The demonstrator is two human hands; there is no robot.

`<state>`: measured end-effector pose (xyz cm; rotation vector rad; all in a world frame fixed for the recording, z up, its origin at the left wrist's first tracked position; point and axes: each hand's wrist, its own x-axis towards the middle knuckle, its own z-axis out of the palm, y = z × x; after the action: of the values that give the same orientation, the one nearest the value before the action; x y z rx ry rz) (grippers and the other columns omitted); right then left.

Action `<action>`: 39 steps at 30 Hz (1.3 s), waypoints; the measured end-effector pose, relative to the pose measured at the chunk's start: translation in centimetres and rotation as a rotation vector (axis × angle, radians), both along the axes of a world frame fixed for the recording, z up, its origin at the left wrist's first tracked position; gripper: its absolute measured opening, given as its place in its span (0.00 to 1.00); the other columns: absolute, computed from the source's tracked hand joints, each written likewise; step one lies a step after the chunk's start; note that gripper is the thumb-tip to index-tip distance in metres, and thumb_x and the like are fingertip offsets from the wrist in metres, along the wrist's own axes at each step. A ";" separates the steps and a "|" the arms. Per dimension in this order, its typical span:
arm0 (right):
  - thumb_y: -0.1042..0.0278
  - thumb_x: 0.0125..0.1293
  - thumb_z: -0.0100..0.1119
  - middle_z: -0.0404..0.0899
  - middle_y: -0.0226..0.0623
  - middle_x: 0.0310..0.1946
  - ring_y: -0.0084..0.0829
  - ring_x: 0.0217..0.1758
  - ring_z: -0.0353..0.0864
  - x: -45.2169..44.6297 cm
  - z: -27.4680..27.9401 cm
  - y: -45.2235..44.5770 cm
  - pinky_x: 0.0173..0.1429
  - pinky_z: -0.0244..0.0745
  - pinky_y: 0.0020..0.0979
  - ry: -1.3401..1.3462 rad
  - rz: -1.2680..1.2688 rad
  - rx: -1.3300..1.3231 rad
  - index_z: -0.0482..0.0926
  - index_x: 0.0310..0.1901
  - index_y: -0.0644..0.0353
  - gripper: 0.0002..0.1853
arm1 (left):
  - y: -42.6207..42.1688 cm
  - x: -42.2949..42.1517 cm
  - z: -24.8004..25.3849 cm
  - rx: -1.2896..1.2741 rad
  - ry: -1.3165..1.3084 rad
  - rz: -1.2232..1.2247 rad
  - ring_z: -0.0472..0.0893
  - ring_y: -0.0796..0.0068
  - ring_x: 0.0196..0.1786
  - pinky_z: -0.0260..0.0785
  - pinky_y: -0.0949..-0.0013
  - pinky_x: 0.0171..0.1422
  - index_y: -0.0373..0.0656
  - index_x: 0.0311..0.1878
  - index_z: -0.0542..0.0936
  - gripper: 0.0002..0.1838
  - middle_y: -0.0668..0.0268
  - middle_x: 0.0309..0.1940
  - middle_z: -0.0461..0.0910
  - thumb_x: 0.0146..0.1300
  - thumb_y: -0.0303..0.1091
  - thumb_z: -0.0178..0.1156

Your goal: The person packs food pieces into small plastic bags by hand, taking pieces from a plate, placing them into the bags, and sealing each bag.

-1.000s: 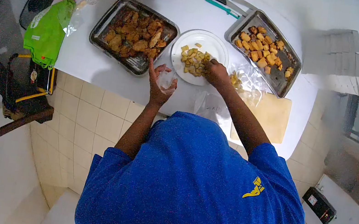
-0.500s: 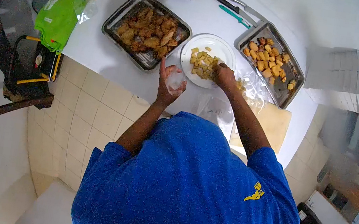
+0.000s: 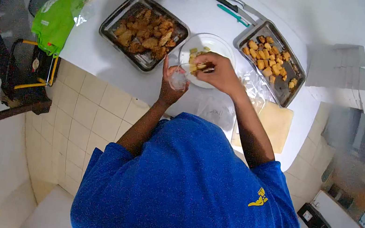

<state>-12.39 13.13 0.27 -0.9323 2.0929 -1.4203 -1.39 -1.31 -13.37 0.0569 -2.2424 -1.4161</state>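
Observation:
My left hand (image 3: 173, 84) is wrapped round a small clear plastic cup (image 3: 177, 80), its index finger stretched up beside the dark tray. Over the white plate (image 3: 224, 49), my right hand (image 3: 217, 71) is closed, thumb and fingers pinched together around pale yellow-green food cubes (image 3: 193, 63). Part of the pile on the plate is hidden beneath that hand. Left of the plate lies the metal tray (image 3: 109, 32) with browned fried pieces (image 3: 145, 33). To its right stands a second metal tray (image 3: 284, 98) of golden roasted chunks (image 3: 268, 58).
Knives (image 3: 236, 8) and a green-handled peeler (image 3: 232, 15) lie behind the right tray. Clear plastic bags (image 3: 255, 85) and a cutting board (image 3: 275, 128) sit near my right forearm. White boxes (image 3: 340, 71) are stacked at right; a green bag (image 3: 59, 20) hangs at the table's left edge.
My right hand has lifted off the food cubes and moved left over the plate, closer to the cup. My left hand still holds the cup in nearly the same place.

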 end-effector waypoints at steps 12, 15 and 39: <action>0.74 0.44 0.65 0.82 0.41 0.31 0.30 0.32 0.82 0.8 -0.2 -1.0 0.41 0.76 0.28 0.128 0.110 0.091 0.83 0.39 0.59 0.15 | 0.1 -0.7 -2.4 -0.023 0.015 -0.054 0.73 0.68 0.47 0.65 0.67 0.55 0.42 0.70 0.35 0.55 0.59 0.44 0.69 0.48 0.24 0.64; 0.74 0.45 0.65 0.82 0.42 0.31 0.30 0.32 0.82 1.1 0.2 -1.3 0.42 0.76 0.28 0.151 0.081 0.144 0.83 0.39 0.59 0.15 | 0.0 -0.6 -2.8 -0.028 -0.009 -0.070 0.73 0.69 0.46 0.66 0.68 0.54 0.42 0.71 0.36 0.54 0.60 0.43 0.69 0.47 0.23 0.64; 0.74 0.51 0.64 0.83 0.39 0.35 0.31 0.36 0.82 1.6 1.9 -1.8 0.43 0.77 0.27 0.076 -0.068 0.021 0.81 0.39 0.61 0.12 | 1.6 -0.5 3.5 0.445 0.114 -0.042 0.71 0.65 0.53 0.62 0.64 0.60 0.40 0.70 0.40 0.47 0.53 0.51 0.68 0.52 0.26 0.58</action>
<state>-10.82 11.33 2.22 -0.9288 2.2100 -1.4145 -1.92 0.28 -9.86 0.0736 -1.8108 -1.8664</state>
